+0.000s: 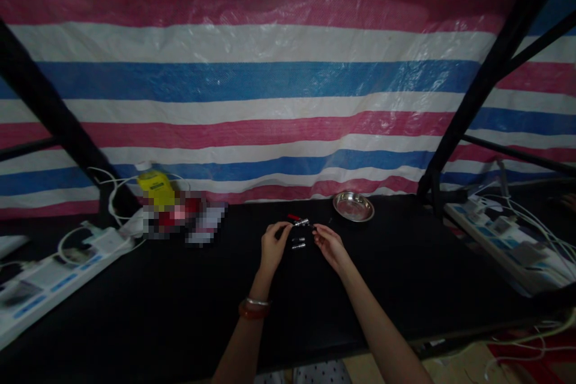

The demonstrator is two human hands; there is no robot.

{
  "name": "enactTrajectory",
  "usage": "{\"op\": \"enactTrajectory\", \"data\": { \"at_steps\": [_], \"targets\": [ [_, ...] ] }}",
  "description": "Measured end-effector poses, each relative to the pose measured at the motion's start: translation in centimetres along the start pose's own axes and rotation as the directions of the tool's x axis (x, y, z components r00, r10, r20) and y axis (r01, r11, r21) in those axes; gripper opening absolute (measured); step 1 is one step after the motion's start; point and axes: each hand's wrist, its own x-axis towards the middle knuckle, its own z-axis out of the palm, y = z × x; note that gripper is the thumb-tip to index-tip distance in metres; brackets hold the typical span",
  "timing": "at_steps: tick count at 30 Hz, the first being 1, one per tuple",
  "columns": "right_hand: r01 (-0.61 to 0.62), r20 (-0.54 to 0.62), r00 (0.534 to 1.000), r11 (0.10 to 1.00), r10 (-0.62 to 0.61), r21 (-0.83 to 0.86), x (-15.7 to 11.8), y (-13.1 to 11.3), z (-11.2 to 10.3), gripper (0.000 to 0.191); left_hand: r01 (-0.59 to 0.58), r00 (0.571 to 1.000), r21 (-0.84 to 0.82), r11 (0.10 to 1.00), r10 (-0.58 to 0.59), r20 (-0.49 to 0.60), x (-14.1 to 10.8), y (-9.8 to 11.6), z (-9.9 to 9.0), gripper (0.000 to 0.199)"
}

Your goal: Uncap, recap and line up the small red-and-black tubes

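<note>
My left hand (273, 243), with a bracelet at its wrist, is closed in a pinch on one end of a small shiny metal cylinder (301, 223). Opposite it, the fingers of my right hand (330, 244) are pinched at a tiny dark piece (311, 226) by the cylinder's other end; its kind is too small to tell. Just behind the cylinder lies a slim red piece (294, 216). Between my hands, nearer to me, a similar silver and black cylinder (298, 246) rests on the black table (234, 282), with another small dark-and-silver part (298, 239) beside it.
A round metal dish (353, 207) stands behind my right hand. At the left are a yellow bottle (155, 188), blurred-out items and a white power strip (63, 288) with cables. Another power strip (508, 246) lies at the right. Black frame posts (468, 96) flank the striped sheet (270, 81).
</note>
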Motion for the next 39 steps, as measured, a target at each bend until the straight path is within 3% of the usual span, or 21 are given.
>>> {"op": "enactTrajectory", "data": {
  "at_steps": [10,17,24,29,33,37,39],
  "targets": [
    [0.076,-0.050,0.996,0.997,-0.078,-0.034,0.0,0.1,0.1,0.031,-0.012,1.000,-0.076,0.997,0.011,-0.016,0.2,-0.3,0.0,0.024],
    [0.079,-0.069,0.994,0.995,-0.083,-0.057,0.0,-0.1,0.2,0.033,0.038,0.998,-0.107,0.993,-0.043,-0.047,0.3,-0.4,-0.2,0.026],
    [0.164,0.000,0.986,0.973,-0.167,-0.164,-0.3,0.3,0.6,0.032,-0.021,0.997,-0.091,0.996,0.027,0.066,-0.1,0.4,0.3,0.020],
    [0.259,-0.033,0.958,0.911,-0.284,-0.320,-0.6,0.3,0.9,0.038,-0.068,0.989,-0.106,0.992,0.081,0.126,-0.7,0.8,0.7,0.021],
    [0.404,0.034,0.891,0.754,-0.454,-0.518,-1.4,0.1,1.5,0.041,-0.136,0.979,-0.055,0.989,0.142,0.145,-0.9,0.4,1.1,0.025],
    [0.606,0.242,0.747,0.482,-0.620,-0.633,-2.9,-0.3,2.7,0.033,-0.220,0.965,0.027,0.975,0.214,0.151,-1.0,-0.2,1.3,0.024],
    [0.663,0.301,0.682,0.389,-0.666,-0.640,-3.9,-0.6,3.4,0.031,-0.241,0.967,0.087,0.967,0.231,0.107,-0.9,-0.3,1.3,0.022]
  ]
}}
